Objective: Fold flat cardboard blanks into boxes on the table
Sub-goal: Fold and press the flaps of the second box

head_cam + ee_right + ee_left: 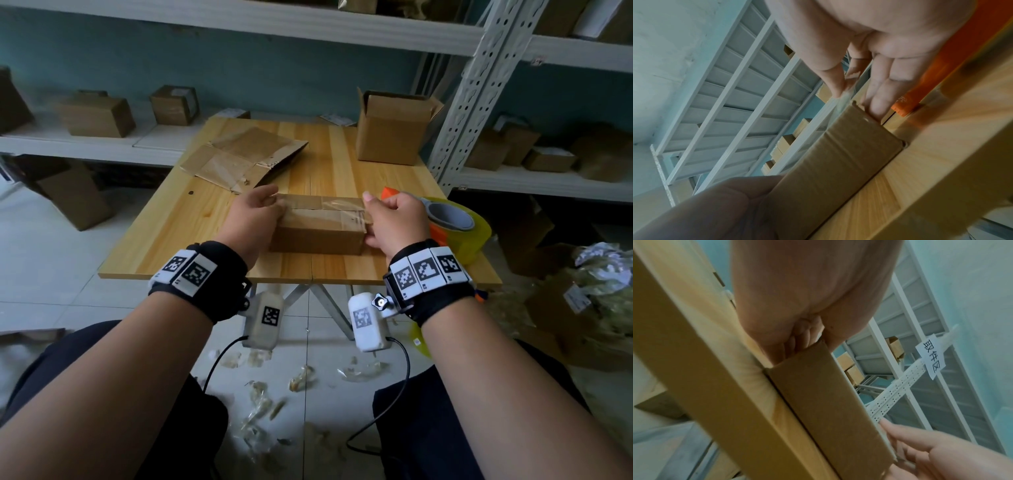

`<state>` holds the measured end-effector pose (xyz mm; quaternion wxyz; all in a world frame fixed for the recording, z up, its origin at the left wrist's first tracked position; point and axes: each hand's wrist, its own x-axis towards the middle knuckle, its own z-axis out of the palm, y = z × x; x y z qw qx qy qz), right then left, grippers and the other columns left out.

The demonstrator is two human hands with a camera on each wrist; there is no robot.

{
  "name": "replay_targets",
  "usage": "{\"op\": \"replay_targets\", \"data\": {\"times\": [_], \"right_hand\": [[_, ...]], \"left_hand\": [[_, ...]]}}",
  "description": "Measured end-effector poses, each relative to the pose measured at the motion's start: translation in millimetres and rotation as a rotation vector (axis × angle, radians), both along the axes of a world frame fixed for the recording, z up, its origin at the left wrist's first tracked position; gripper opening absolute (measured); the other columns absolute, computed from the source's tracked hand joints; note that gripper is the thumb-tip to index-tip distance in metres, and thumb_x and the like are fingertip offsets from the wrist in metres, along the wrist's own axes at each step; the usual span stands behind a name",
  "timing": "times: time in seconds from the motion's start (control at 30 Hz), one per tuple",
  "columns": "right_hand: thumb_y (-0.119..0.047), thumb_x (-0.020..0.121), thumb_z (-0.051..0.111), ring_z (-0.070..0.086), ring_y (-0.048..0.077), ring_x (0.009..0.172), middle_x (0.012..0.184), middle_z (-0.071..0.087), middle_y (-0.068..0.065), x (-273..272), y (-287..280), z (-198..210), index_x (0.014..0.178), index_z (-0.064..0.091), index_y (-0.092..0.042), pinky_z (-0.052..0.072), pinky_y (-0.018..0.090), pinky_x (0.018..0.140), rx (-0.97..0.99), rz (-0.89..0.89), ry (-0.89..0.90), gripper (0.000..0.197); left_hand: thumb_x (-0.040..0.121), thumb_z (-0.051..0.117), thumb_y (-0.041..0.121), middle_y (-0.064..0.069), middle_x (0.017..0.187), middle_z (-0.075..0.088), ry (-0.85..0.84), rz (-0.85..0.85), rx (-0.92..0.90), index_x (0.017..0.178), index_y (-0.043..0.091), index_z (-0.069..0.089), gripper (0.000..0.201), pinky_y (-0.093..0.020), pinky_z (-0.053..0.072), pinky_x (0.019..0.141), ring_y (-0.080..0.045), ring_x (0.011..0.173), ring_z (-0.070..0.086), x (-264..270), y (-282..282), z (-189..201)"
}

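A small brown cardboard box (318, 233) (828, 402) (838, 162) lies closed on the wooden table (171, 240), with clear tape (342, 205) along its top seam. My left hand (253, 216) (797, 340) grips the box's left end, fingers curled over the top. My right hand (394, 219) (869, 73) holds the right end: the thumb presses the tape at the top edge and the fingers lie down the end face. Flattened cardboard blanks (239, 157) lie behind the box at the table's back left.
An orange tape dispenser with a yellow roll (452, 222) (920, 91) sits just right of my right hand. An open box (390, 130) stands at the back right corner. Metal shelves (479, 85) with more boxes surround the table. Tape scraps litter the floor (301, 380).
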<state>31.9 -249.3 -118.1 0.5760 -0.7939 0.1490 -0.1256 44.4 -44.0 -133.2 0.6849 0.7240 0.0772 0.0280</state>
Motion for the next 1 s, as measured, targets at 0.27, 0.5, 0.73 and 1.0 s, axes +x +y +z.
{"op": "replay_targets", "data": {"times": [0.27,0.5,0.73,1.0], "right_hand": [[-0.042,0.101,0.066,0.074,0.021,0.079,0.085,0.071,0.003,-1.4,1.1,2.3,0.093,0.059,-0.017,0.067,0.043,0.074,0.001,0.002,0.005,0.027],[-0.041,0.099,0.070,0.077,0.022,0.087,0.097,0.075,0.008,4.1,1.3,-6.8,0.097,0.062,-0.014,0.067,0.038,0.071,0.100,0.033,0.016,0.029],[-0.041,0.097,0.073,0.078,0.022,0.081,0.095,0.074,0.008,7.0,11.9,-11.7,0.099,0.062,-0.012,0.064,0.033,0.064,0.142,0.065,0.040,0.031],[-0.036,0.098,0.073,0.077,0.024,0.086,0.094,0.072,0.008,11.6,11.4,-17.7,0.092,0.060,-0.012,0.060,0.028,0.064,0.161,0.040,0.056,0.028]], "left_hand": [[0.102,0.067,0.030,0.004,0.091,0.068,-0.001,-0.079,0.190,0.086,0.028,0.062,0.017,-0.034,0.057,0.091,-0.019,0.092,0.067,-6.7,-4.4,4.6],[0.095,0.070,0.050,0.009,0.110,0.063,-0.064,-0.034,0.515,0.124,0.022,0.057,0.043,-0.025,0.052,0.074,-0.018,0.101,0.064,-11.5,-11.1,5.9],[0.096,0.055,0.062,0.005,0.092,0.059,0.008,0.069,0.788,0.129,0.015,0.055,0.057,-0.038,0.056,0.075,-0.019,0.084,0.060,1.6,-5.0,7.0],[0.096,0.052,0.065,0.009,0.088,0.054,0.035,0.112,0.806,0.128,0.017,0.052,0.058,-0.040,0.057,0.078,-0.022,0.088,0.062,3.3,-5.3,2.9]]}}
